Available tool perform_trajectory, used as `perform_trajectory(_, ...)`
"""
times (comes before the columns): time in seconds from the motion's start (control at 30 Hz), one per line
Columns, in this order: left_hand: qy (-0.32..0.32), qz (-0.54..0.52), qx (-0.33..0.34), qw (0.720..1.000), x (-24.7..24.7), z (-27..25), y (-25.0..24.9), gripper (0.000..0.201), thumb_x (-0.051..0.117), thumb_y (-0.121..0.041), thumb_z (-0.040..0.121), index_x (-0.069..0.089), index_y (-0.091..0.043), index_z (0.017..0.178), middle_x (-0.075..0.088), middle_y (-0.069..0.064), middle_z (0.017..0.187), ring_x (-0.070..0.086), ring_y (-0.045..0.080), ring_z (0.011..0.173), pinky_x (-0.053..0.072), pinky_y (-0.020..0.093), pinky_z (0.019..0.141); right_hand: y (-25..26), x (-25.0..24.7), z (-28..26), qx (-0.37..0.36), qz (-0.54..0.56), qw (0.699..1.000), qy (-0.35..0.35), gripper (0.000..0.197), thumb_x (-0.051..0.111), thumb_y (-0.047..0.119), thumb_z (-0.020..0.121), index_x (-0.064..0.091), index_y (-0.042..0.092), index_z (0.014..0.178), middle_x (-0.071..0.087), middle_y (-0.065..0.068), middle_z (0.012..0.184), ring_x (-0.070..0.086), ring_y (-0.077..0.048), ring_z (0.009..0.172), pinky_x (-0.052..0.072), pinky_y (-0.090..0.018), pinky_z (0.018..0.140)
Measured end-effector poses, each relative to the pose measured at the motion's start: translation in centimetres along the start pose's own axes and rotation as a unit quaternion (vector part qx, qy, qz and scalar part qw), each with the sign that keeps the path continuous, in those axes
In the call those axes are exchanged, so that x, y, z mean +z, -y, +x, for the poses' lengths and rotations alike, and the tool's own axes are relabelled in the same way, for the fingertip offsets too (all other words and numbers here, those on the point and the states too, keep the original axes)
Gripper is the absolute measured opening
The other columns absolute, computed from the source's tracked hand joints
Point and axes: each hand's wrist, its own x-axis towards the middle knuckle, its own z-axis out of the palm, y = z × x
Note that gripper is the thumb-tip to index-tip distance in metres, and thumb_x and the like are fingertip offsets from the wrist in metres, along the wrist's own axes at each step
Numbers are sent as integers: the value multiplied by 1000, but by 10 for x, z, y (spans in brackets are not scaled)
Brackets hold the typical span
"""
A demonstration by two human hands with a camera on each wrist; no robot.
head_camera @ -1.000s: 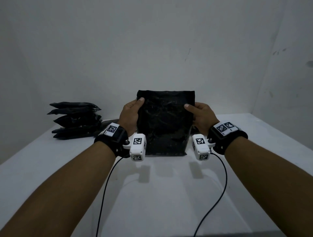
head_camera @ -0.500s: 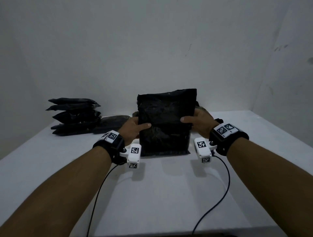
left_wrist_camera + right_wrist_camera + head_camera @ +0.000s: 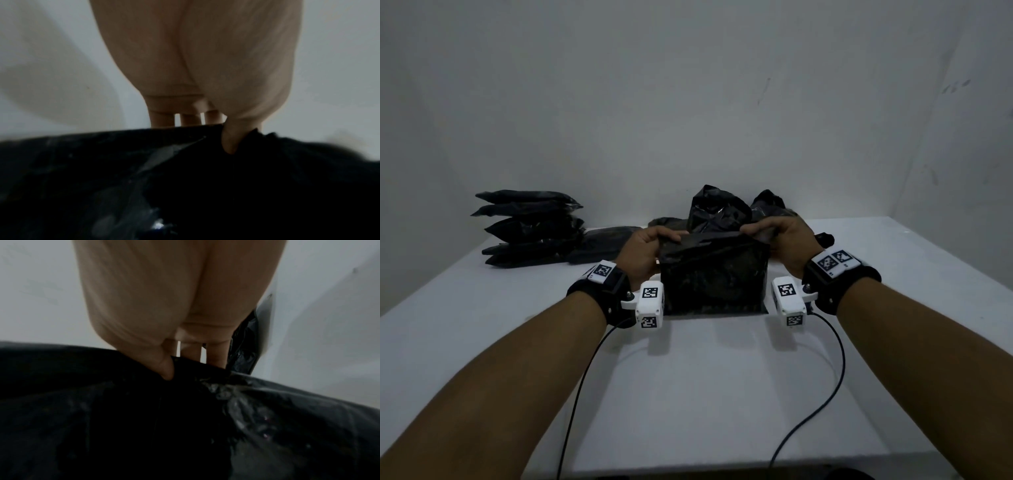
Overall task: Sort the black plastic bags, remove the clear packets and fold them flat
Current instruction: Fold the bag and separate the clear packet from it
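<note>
A black plastic bag (image 3: 714,277) stands on the white table (image 3: 688,377) in front of me, its top part bent over backward. My left hand (image 3: 650,243) pinches the bag's top left edge, thumb in front and fingers behind. My right hand (image 3: 774,236) pinches the top right edge the same way. In the left wrist view the thumb (image 3: 232,142) presses into the black bag (image 3: 185,186). The right wrist view shows the thumb (image 3: 164,368) dug into the bag (image 3: 144,418) likewise. No clear packet is visible.
A stack of several folded black bags (image 3: 530,229) sits at the back left by the wall. A loose heap of crumpled black bags (image 3: 719,210) lies behind the held bag. White walls close the back and right sides.
The bag was held upright and tall; both hands have come down and folded its upper half over, so it now stands about half as high on the table.
</note>
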Motion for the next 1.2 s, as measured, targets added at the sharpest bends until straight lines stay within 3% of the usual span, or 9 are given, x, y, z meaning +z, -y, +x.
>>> perform_trajectory(0.1,0,-11,4,1000,2,3,3,65,30,28,87,67,-12,51,77,8,86,74,23,74,61,29,64,-1,0,-3,10,3,1000,6,55,46,-18,91,77,17,63,77,0,91,73,-16,85,59,-27,70)
perform_trajectory(0.2,-18,21,10,1000,-4,7,12,68,28,27,85,67,-16,51,75,9,78,71,23,69,60,27,62,-2,-2,-2,53,9,998,-30,41,42,-5,93,76,12,80,74,-8,100,69,-25,88,56,-31,69)
perform_trajectory(0.4,-43,57,10,997,-4,7,18,66,28,24,82,69,-19,53,70,5,68,65,21,66,56,29,66,9,-8,0,170,-166,967,-92,52,52,67,88,66,16,89,58,-3,65,52,-19,54,37,-26,55)
perform_trajectory(0.5,-40,54,15,998,-2,5,17,66,27,25,83,70,-18,58,71,3,69,66,17,64,57,28,65,14,-8,-8,185,-236,954,-12,40,72,51,83,67,18,105,70,-6,84,66,-17,64,46,-27,57)
perform_trajectory(0.7,-60,104,-71,990,0,-6,4,24,49,-6,101,55,-18,121,63,-1,93,61,7,61,51,23,52,4,-8,-11,191,-200,960,-38,40,75,7,85,60,16,121,68,-5,94,64,-17,70,49,-30,61)
perform_trajectory(0.83,-101,138,-174,970,-23,-11,3,17,55,-26,99,54,-17,113,55,8,93,59,20,68,48,30,63,-6,-10,-14,188,-139,971,-50,39,70,2,87,58,13,122,67,-9,98,65,-21,77,57,-38,70)
perform_trajectory(0.93,-49,117,-206,970,-24,-24,8,17,57,-23,99,59,-11,110,62,14,92,66,26,72,52,34,69,-12,-8,-16,188,-122,973,-55,40,67,-1,88,57,9,126,65,-14,103,65,-26,79,58,-37,65)
perform_trajectory(1.03,17,106,-177,978,-19,-35,11,13,62,-9,96,61,-10,109,67,14,95,69,27,82,56,35,74,-15,-5,-17,192,-97,974,-69,40,64,-3,90,55,6,128,63,-16,101,62,-23,68,51,-24,45)
perform_trajectory(1.2,7,275,-102,956,-15,-37,22,26,73,1,86,69,-8,109,67,13,98,65,21,78,57,24,66,-17,-5,-18,197,-92,973,-77,39,62,-3,92,55,4,129,61,-14,94,59,-22,63,47,-21,41)
